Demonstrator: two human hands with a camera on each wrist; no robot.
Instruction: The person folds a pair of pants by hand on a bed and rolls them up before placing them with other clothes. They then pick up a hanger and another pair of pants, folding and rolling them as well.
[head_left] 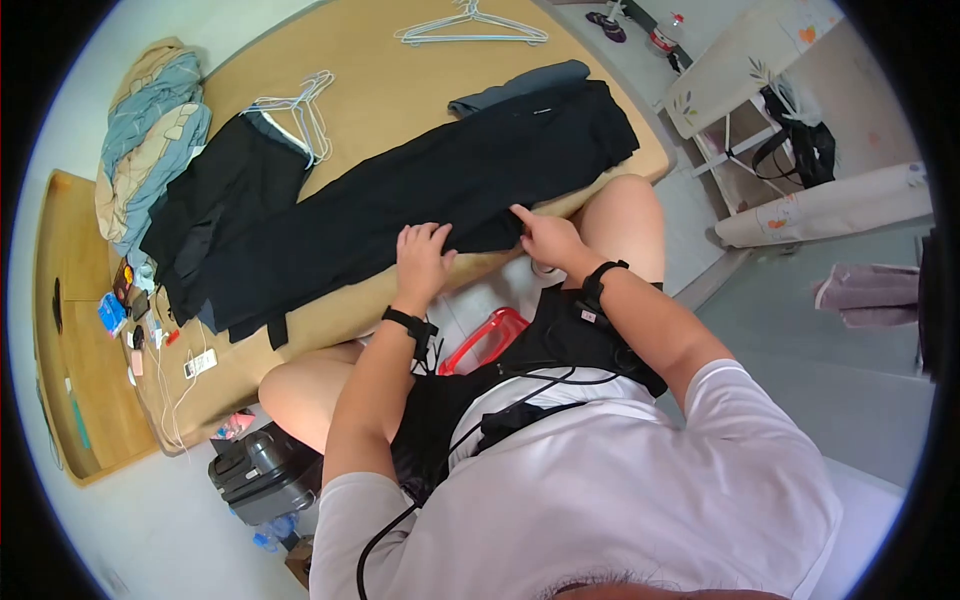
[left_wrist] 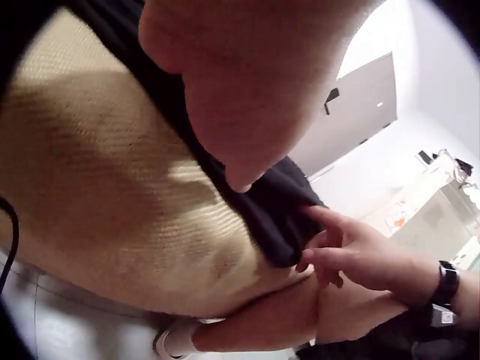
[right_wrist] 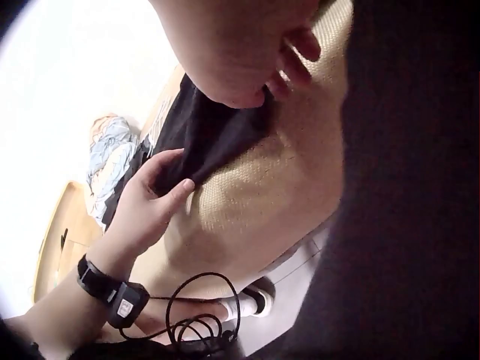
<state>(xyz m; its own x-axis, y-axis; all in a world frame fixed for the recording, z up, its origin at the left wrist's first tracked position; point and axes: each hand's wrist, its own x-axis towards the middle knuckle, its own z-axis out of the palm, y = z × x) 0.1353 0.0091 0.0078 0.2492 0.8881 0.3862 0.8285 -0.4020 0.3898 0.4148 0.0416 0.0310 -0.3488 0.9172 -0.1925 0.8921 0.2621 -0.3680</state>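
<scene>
A long pair of black trousers [head_left: 390,200] lies folded lengthwise across the bed, with a small white mark near its right end. My left hand [head_left: 424,262] rests on its near edge, fingers spread over the cloth; the right wrist view shows the left thumb [right_wrist: 182,191] along that edge. To the right, my right hand [head_left: 552,243] pinches the near edge of the cloth, its index finger stretched over the fabric. In the left wrist view, the right hand [left_wrist: 352,251] holds a dark corner between thumb and index finger.
Another black garment [head_left: 235,175] with white hangers [head_left: 318,115] lies at the left, near a crumpled quilt [head_left: 160,140]. More hangers [head_left: 475,30] lie at the far edge. Grey cloth [head_left: 525,85] sits behind the trousers. A charger and small items lie at the bed's left corner.
</scene>
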